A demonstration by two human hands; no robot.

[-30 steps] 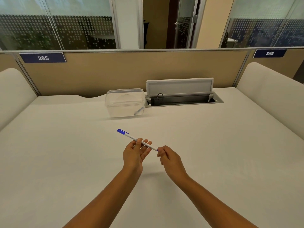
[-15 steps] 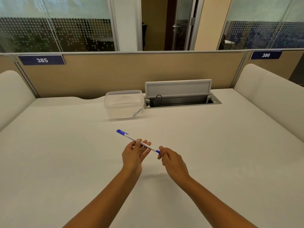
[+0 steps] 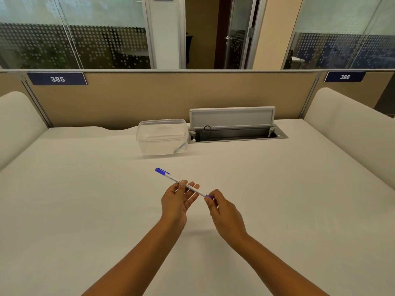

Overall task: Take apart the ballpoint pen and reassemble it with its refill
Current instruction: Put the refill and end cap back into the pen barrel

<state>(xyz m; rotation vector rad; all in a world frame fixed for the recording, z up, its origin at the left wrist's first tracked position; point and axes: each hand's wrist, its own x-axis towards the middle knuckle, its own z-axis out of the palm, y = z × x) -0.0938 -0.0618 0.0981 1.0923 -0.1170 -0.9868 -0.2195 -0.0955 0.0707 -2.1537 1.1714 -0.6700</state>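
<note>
A white ballpoint pen [image 3: 174, 179] with a blue cap at its far-left end and a blue tip section is held above the white desk [image 3: 85, 199]. My left hand [image 3: 177, 200] pinches the middle of the barrel between thumb and fingers. My right hand [image 3: 224, 212] grips the blue tip end with thumb and fingertips. The pen slants from upper left to lower right and is in one piece. The very tip is hidden by my right fingers.
A clear plastic box [image 3: 162, 136] with a small pen part inside stands at the back centre. Right of it an open cable tray [image 3: 235, 133] with a raised lid is set into the desk. Beige partitions and cushioned side panels enclose the desk.
Both hands and the pen stay almost still. My right fingers have shifted slightly on the blue tip end.
</note>
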